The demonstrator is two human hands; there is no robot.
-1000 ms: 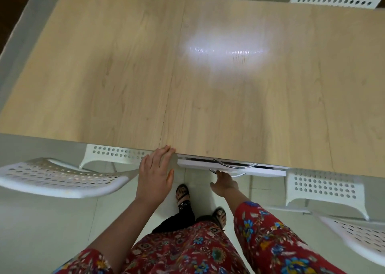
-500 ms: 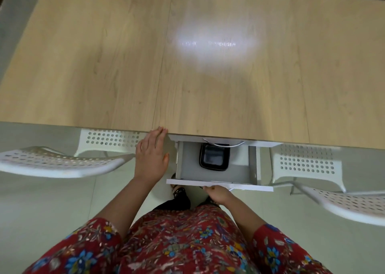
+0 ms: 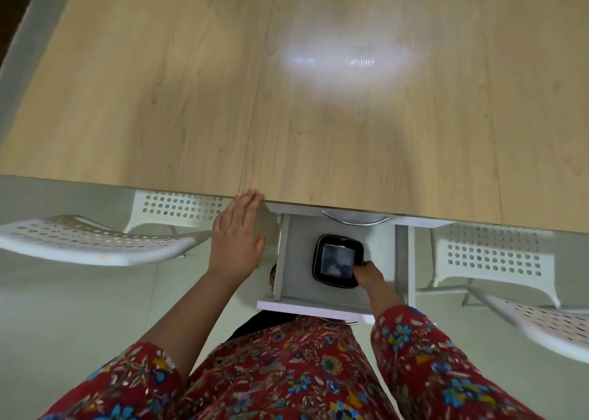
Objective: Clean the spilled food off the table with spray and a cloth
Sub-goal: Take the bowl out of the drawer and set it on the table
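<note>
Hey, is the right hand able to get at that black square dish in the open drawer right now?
Probably yes. The drawer is pulled out from under the table, nothing covers the black dish, and the right hand already has its fingers at the dish's near right corner. The left hand rests at the table edge, clear of it.

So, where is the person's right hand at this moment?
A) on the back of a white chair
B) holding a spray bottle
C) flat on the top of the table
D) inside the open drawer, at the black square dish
D: the right hand reaches into the open drawer and touches the corner of the black square dish, while the left hand rests at the table edge.
</note>
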